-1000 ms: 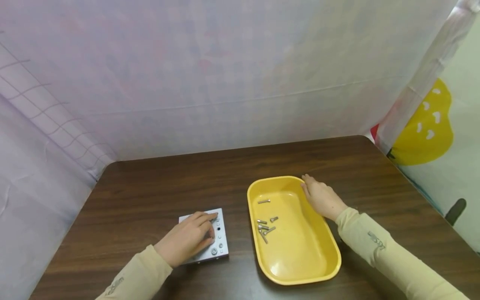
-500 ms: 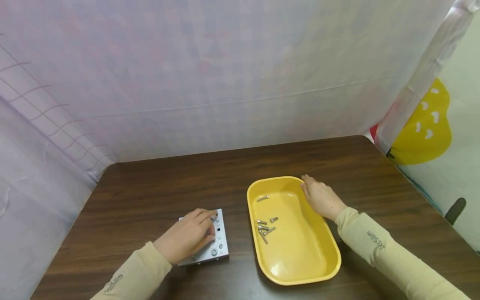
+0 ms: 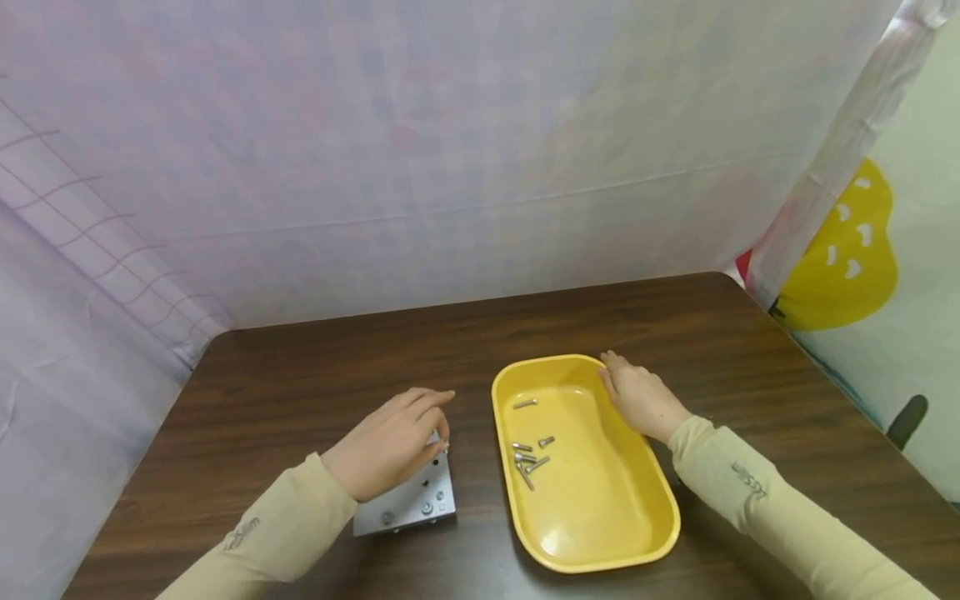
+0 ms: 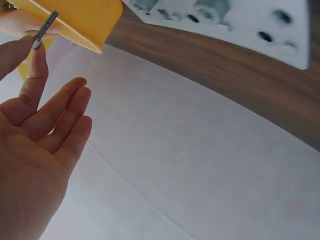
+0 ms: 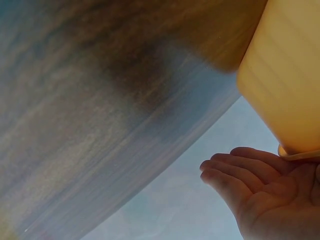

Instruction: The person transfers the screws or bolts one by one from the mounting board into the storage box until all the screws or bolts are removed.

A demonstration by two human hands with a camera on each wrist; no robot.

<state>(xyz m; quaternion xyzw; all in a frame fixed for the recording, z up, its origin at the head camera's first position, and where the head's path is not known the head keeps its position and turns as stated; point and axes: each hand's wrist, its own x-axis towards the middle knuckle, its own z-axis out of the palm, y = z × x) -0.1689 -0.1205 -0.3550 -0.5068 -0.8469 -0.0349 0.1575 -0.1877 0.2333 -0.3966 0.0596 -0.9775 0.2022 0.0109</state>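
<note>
The left hand (image 3: 393, 446) pinches a small screw (image 4: 45, 30) between thumb and forefinger, other fingers extended, near the one o'clock corner of the metal block (image 3: 412, 500), itself at the yellow tray's (image 3: 592, 483) nine o'clock. The right hand (image 3: 641, 400), fingers straight, touches the tray's two o'clock rim. Screw handling seems in hand; next calls for a steady pinch.

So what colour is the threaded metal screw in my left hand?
Silver-grey screw, clearest in the left wrist view.
</note>
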